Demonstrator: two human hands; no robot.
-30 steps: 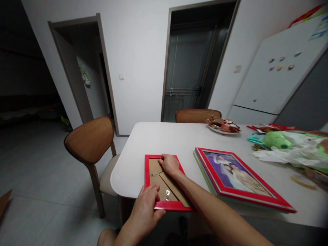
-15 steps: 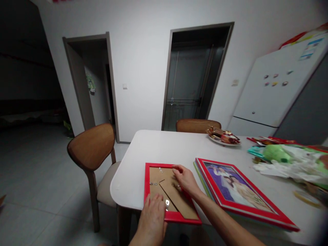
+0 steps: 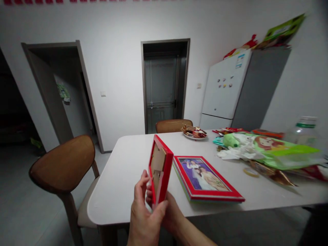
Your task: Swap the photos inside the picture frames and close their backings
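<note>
A red picture frame [image 3: 167,172] stands upright on edge in my hands above the table's front edge. Its brown backing board, with small metal clips, is turned to the left. My left hand [image 3: 143,215] grips the lower part, thumb against the bottom edge and fingers up along the back side. Behind the lower end, my right hand [image 3: 172,212] holds it from the picture side; most of its fingers are hidden by the frame. Just right of it, a larger red-bordered framed photo [image 3: 205,176] lies face up on top of other frames with green edges.
The white table [image 3: 115,177] also bears a plate of wrapped items [image 3: 196,133], a green snack bag [image 3: 284,153], crumpled tissue, a tape roll [image 3: 251,172] and a clear jar [image 3: 306,131]. Wooden chairs stand at the left [image 3: 66,164] and far side [image 3: 174,125].
The red frame has been lifted and turned from lying back-side up to standing on edge. My right hand has gone from the backing to behind the frame. The view has swung right.
</note>
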